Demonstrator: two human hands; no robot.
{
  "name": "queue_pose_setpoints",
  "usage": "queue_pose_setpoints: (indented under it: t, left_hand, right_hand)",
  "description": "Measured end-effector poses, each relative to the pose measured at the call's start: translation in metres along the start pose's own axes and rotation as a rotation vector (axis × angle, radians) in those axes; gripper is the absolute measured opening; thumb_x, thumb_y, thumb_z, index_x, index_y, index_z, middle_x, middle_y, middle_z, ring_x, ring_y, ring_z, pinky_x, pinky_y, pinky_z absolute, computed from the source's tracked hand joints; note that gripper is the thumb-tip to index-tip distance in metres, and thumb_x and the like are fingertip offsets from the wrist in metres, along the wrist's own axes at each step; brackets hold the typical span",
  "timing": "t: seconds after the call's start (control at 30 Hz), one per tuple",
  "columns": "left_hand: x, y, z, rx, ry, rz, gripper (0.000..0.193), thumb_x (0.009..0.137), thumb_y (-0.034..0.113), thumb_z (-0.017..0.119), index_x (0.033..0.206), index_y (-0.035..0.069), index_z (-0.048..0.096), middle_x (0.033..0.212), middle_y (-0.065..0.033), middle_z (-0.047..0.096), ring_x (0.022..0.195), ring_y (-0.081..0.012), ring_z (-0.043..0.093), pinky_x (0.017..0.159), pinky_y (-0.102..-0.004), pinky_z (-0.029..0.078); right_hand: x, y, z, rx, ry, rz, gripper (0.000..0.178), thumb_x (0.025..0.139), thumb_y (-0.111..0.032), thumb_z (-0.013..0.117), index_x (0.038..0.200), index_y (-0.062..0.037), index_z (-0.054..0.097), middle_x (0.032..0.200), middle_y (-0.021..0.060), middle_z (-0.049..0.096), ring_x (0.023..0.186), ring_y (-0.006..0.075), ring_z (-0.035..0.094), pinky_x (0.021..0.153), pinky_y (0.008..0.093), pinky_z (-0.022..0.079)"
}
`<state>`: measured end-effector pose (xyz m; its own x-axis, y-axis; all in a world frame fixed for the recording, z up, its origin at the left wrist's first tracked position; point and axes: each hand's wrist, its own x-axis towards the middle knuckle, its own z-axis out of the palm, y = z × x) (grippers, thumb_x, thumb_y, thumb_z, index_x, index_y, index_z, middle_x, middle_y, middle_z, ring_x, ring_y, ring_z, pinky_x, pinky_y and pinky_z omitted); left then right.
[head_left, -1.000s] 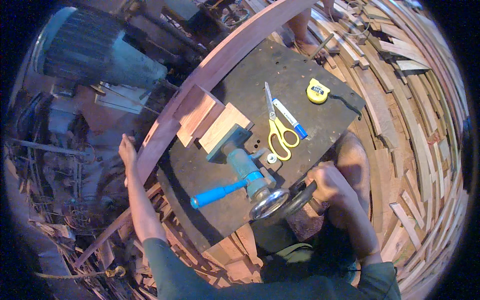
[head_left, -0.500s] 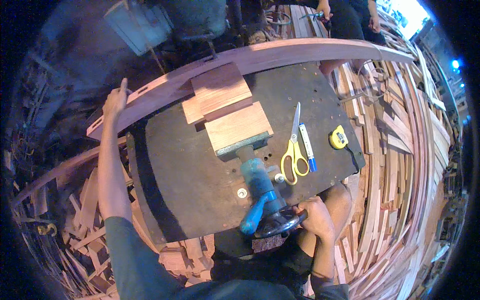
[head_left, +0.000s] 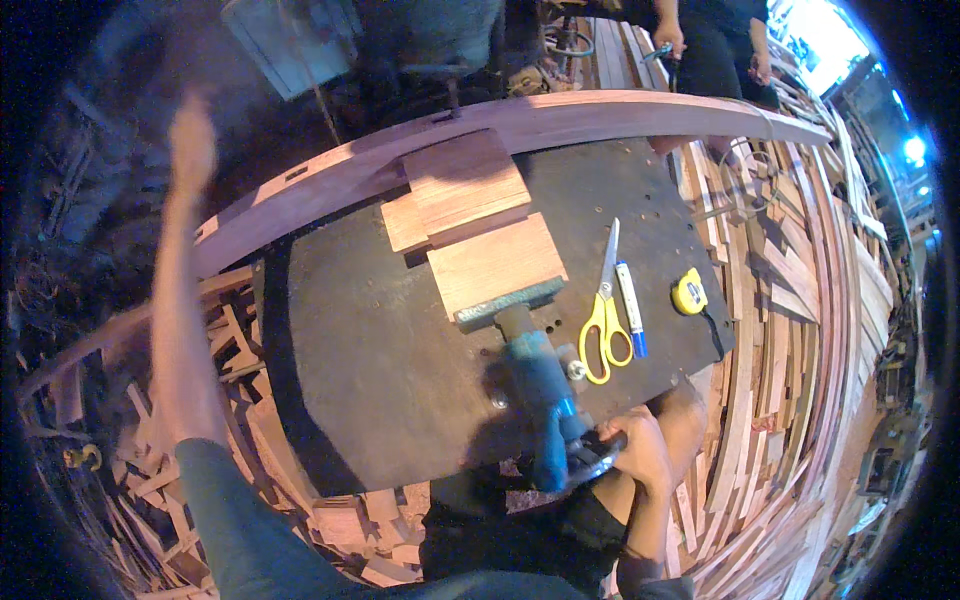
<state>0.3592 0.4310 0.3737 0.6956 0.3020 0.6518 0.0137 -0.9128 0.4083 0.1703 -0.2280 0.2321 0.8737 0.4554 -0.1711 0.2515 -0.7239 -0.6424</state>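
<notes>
"Where are the hands?"

"The right hand point(head_left: 642, 445) is gripping the handwheel point(head_left: 590, 467) of a blue screw clamp point(head_left: 536, 375), its fingers curling around the rim. The left hand point(head_left: 193, 145) is hanging blurred near the left end of a long wooden beam point(head_left: 570, 120); I can't tell whether its fingers are apart or together."

"And the wood?"

"The beam is lying along the far side of the dark bench point(head_left: 350, 360), overhanging it. Wooden blocks point(head_left: 497, 265) are sitting between it and the clamp's plate point(head_left: 510, 303), which is touching the nearest one."

"What could go wrong?"

"If the plate is pressing off-centre, the blocks could be skewing. With neither hand visibly steadying it, the beam could be tipping. Scissors point(head_left: 607, 325) are lying beside the clamp, where a careless elbow could be knocking them."
</notes>
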Motion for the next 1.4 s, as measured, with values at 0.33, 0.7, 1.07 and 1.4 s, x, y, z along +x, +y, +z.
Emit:
queue_pose_setpoints:
  t: [0.33,0.7,1.07,1.4]
  left_hand:
    - [-0.055,-0.018,0.043,0.068,-0.518,-0.441,0.094,0.09,0.073,0.014,0.106,-0.002,0.068,0.117,-0.0227,0.063,0.115,-0.0354,0.054,0.104,-0.0406,0.034]
    - [-0.068,-0.007,0.047,0.009,-0.31,-0.374,0.093,0.09,0.073,0.021,0.079,-0.006,0.068,0.067,-0.0167,0.059,0.069,-0.0285,0.057,0.071,-0.0388,0.044]
    - [-0.066,-0.01,0.043,0.027,-0.302,-0.399,0.091,0.09,0.074,0.023,0.077,-0.005,0.068,0.067,-0.0163,0.059,0.068,-0.0279,0.056,0.071,-0.0388,0.043]
    - [-0.063,-0.013,0.043,0.056,-0.355,-0.439,0.091,0.09,0.073,0.023,0.081,-0.005,0.068,0.072,-0.0166,0.062,0.073,-0.0279,0.059,0.074,-0.0387,0.045]
  right_hand:
    - [0.001,0.008,0.01,0.036,-0.02,0.019,0.011,0.057,-0.013,0.07,0.064,-0.008,0.064,0.071,0.0116,0.066,0.077,0.0318,0.062,0.081,0.0381,0.044]
    - [0.0,0.013,0.006,0.035,-0.008,-0.051,0.011,0.059,-0.014,0.068,0.065,-0.0077,0.061,0.07,0.0124,0.063,0.074,0.0336,0.061,0.076,0.0389,0.045]
    - [0.001,0.012,0.01,0.052,-0.001,-0.066,0.022,0.054,-0.02,0.076,0.066,-0.0073,0.062,0.074,0.0091,0.067,0.077,0.03,0.062,0.078,0.0365,0.044]
    - [0.002,0.004,0.004,0.034,-0.023,-0.031,0.011,0.059,-0.012,0.069,0.068,-0.0067,0.064,0.076,0.011,0.067,0.08,0.0309,0.063,0.08,0.0369,0.044]
